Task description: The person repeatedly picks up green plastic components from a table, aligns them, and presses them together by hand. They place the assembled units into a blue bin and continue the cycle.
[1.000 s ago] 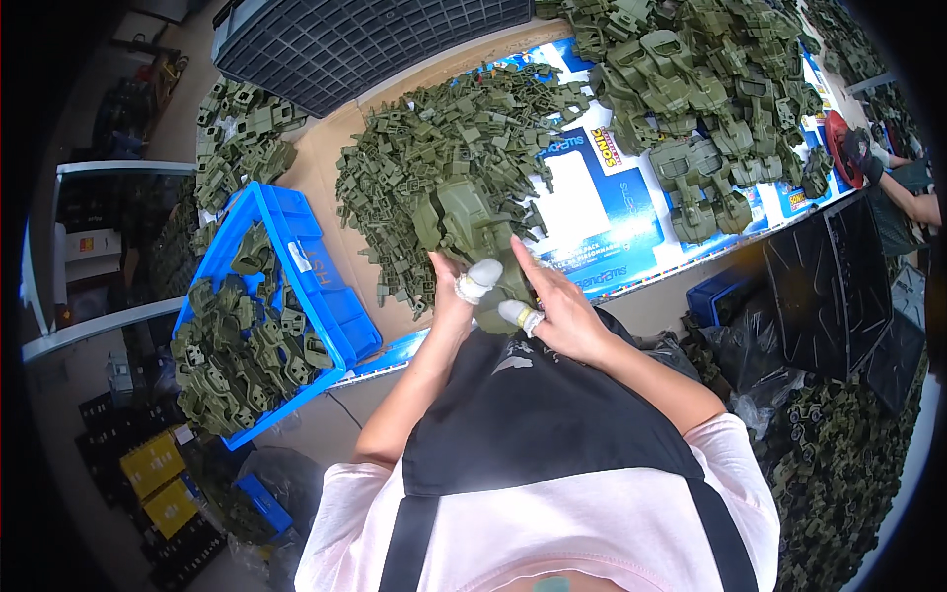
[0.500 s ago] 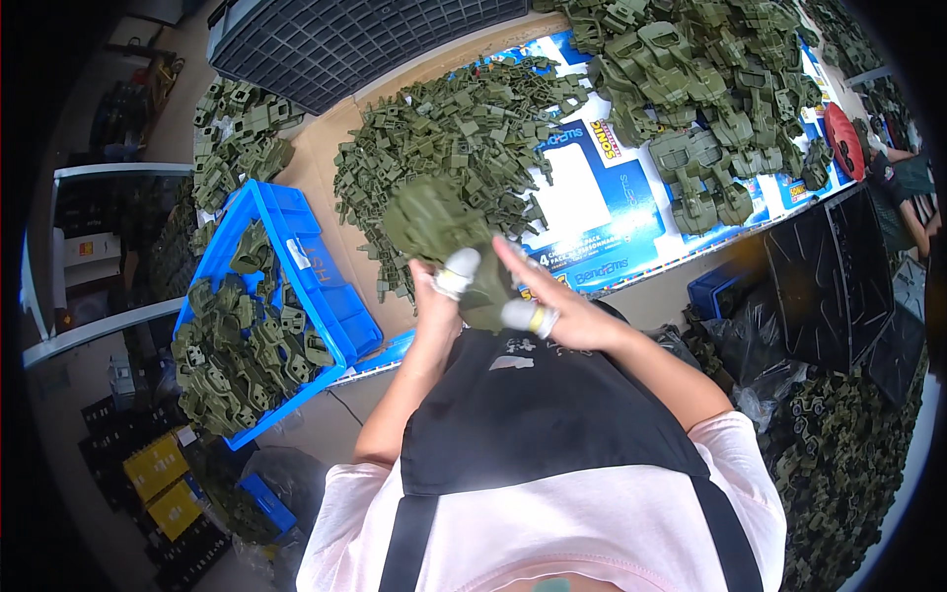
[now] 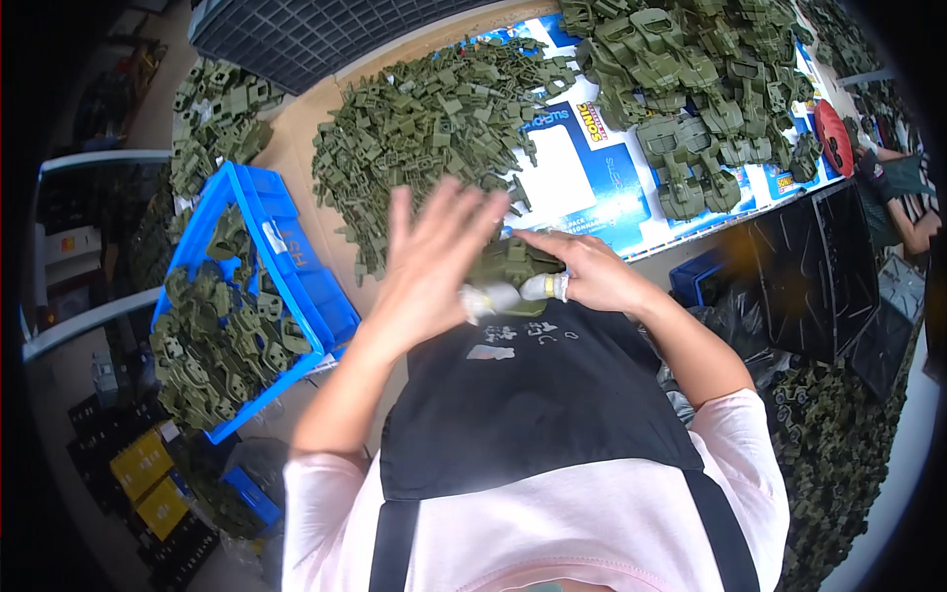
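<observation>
An olive-green plastic toy vehicle body [image 3: 515, 262] is held low in front of my apron, partly covered by both hands. My right hand [image 3: 592, 274] grips it, with the taped thumb and fingers on its right side. My left hand [image 3: 434, 259] is spread over its left side, fingers apart and a little blurred; its taped thumb lies at the near edge of the part. Just beyond my left hand is a heap of small olive-green plastic pieces [image 3: 424, 128]. Larger green vehicle bodies [image 3: 681, 148] are piled at the far right of the table.
A blue bin [image 3: 314, 281] of green parts stands tilted at the left. A black crate [image 3: 326, 44] borders the table's far side. On the right are a red round object [image 3: 834, 138], black panels [image 3: 824, 271] and another person's arm [image 3: 917, 232]. Printed blue-and-white card [image 3: 631, 187] covers the tabletop.
The vehicle body has come nearer my apron and turned. My left hand has loosened from it and spread its fingers; my right hand has moved right and closed on the part.
</observation>
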The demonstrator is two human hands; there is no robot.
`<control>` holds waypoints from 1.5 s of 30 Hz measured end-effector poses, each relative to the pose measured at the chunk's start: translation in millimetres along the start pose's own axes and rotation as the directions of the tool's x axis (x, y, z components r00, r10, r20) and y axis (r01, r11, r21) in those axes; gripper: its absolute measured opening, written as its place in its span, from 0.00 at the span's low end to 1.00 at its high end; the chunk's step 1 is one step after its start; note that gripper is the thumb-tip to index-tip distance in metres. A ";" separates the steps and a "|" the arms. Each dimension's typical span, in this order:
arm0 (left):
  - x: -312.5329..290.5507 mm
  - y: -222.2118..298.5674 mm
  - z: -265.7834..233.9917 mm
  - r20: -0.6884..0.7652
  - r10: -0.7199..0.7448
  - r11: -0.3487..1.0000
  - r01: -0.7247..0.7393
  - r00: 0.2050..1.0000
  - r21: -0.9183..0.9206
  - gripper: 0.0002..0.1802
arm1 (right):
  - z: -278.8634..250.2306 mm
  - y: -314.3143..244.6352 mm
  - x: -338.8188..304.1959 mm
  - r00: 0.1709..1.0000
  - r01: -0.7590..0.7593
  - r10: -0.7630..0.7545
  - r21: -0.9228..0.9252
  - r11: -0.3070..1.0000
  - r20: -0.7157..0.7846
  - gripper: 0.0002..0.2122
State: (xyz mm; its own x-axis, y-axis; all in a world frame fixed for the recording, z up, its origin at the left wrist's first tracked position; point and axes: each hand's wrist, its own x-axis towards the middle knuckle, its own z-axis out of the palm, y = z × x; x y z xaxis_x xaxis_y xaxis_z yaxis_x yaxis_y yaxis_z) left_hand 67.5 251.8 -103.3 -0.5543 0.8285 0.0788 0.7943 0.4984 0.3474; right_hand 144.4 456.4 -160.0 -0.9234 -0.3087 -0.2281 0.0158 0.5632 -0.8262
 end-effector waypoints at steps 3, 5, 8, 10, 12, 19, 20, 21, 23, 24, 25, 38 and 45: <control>-16.4 -13.2 42.5 0.387 0.080 0.869 0.127 0.918 -0.479 0.43 | 0.3 -0.2 -9.4 0.983 0.149 -0.141 -0.067 0.987 0.114 0.27; -15.8 -16.3 45.6 0.484 0.063 0.844 0.212 0.873 -0.492 0.44 | 5.7 -0.7 -18.3 0.975 0.197 -0.179 -0.139 0.970 0.134 0.25; -13.5 -15.9 42.7 0.565 0.065 0.842 0.258 0.823 -0.474 0.44 | 1.7 -7.8 -23.4 0.983 0.137 -0.110 -0.194 0.971 0.145 0.24; -7.4 -17.5 38.3 0.641 0.053 0.789 0.361 0.765 -0.497 0.45 | -2.6 -6.4 -21.4 0.976 0.162 -0.126 -0.201 0.966 0.180 0.24; -13.4 -19.6 43.2 0.585 0.067 0.786 0.318 0.809 -0.530 0.42 | 0.6 -4.6 -22.6 0.974 0.180 -0.151 -0.172 0.968 0.167 0.24; -25.8 -14.7 50.6 0.416 0.033 0.828 0.208 0.909 -0.520 0.37 | 25.8 2.3 -13.2 0.997 -0.019 0.010 0.128 0.992 0.077 0.20; -25.6 -14.2 50.4 0.421 0.045 0.828 0.202 0.906 -0.523 0.37 | 28.6 4.0 -14.0 0.998 -0.002 -0.010 0.175 0.985 0.070 0.20; -23.8 -14.0 51.0 0.426 0.063 0.831 0.189 0.903 -0.523 0.37 | 33.1 9.5 -15.2 0.998 0.016 -0.029 0.221 0.975 0.054 0.20; -12.9 -12.3 47.4 0.486 0.084 0.876 0.168 0.870 -0.452 0.37 | 28.3 12.4 -18.9 0.997 0.075 -0.081 0.276 0.958 0.009 0.19; -2.0 -3.7 27.2 0.571 0.066 0.924 0.166 0.819 -0.345 0.39 | 26.9 10.7 -24.8 0.996 0.090 -0.077 0.352 0.932 -0.049 0.20; 6.5 -6.7 17.1 0.568 0.155 0.953 0.029 0.808 -0.302 0.43 | 24.8 14.0 -27.1 0.992 0.117 -0.101 0.310 0.944 -0.069 0.22; -60.8 0.0 66.9 0.191 -0.435 0.234 0.315 0.880 -0.920 0.44 | 21.1 -34.3 -8.6 0.880 0.403 -0.410 -0.078 0.912 -0.240 0.32; -83.5 -1.0 68.8 0.113 -0.449 0.346 0.289 0.886 -0.892 0.41 | 47.3 -44.3 18.5 0.920 0.389 -0.376 -0.150 0.909 0.106 0.35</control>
State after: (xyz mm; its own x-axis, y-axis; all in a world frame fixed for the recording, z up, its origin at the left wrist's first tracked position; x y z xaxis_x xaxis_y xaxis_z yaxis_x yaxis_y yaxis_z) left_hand 130.1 199.6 -174.5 -0.8198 0.5397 -0.1916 -0.1070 0.1843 0.9770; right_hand 144.7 389.5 -151.9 -0.8154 -0.5770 0.0465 -0.4021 0.5068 -0.7625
